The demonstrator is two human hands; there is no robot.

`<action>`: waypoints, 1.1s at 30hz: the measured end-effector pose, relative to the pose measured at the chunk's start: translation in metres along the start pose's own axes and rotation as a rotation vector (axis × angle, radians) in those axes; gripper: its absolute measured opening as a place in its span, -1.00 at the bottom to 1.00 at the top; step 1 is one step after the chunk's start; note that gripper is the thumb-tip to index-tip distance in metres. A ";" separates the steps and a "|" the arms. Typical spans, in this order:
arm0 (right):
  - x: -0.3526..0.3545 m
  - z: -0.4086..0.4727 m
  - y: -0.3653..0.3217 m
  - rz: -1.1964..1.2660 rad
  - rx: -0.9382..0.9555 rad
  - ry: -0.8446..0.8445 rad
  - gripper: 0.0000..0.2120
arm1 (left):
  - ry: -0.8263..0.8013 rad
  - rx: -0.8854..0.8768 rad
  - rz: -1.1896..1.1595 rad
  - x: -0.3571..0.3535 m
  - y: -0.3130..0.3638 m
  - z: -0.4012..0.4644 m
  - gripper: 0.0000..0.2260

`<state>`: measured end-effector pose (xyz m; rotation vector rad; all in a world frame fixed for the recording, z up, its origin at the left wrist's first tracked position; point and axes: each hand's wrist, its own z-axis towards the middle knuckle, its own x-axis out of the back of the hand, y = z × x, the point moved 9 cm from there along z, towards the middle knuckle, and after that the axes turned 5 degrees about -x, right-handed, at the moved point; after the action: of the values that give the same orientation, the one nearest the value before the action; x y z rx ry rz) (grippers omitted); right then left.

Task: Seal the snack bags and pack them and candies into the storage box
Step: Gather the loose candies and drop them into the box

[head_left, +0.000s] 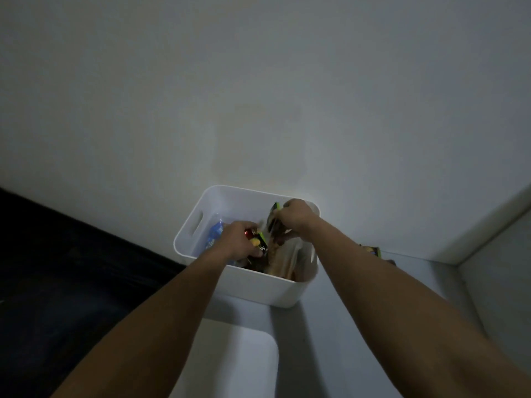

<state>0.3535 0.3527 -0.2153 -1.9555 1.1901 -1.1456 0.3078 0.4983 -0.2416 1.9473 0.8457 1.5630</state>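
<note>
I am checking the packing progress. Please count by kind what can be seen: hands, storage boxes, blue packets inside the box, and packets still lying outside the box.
Hands: 2, the left hand and the right hand
White storage box: 1
Blue packet inside: 1
Packet outside the box: 1
Total: 5

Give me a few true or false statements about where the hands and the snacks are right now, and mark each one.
1. Both hands are inside the white storage box. True.
2. The left hand is empty. False: it grips a dark snack bag.
3. The right hand holds a bag's top edge. True.
4. The box stands on the dark floor. False: it stands on a pale surface by the wall.
5. A snack packet lies outside the box. True.
</note>
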 end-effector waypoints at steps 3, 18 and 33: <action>0.008 0.006 0.000 -0.042 0.032 0.063 -0.78 | -0.004 0.008 0.022 0.000 -0.008 0.006 -0.29; 0.212 -0.006 0.135 0.090 -0.102 0.403 -0.87 | 0.112 -0.401 -0.082 -0.103 0.164 0.016 -0.74; 0.225 0.034 0.306 -0.504 -0.148 0.260 0.05 | -0.119 -0.235 0.407 -0.295 0.107 0.080 -0.41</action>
<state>0.3123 0.0175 -0.3924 -2.3556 0.9475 -1.6461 0.3595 0.2093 -0.3786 2.0975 0.2093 1.6561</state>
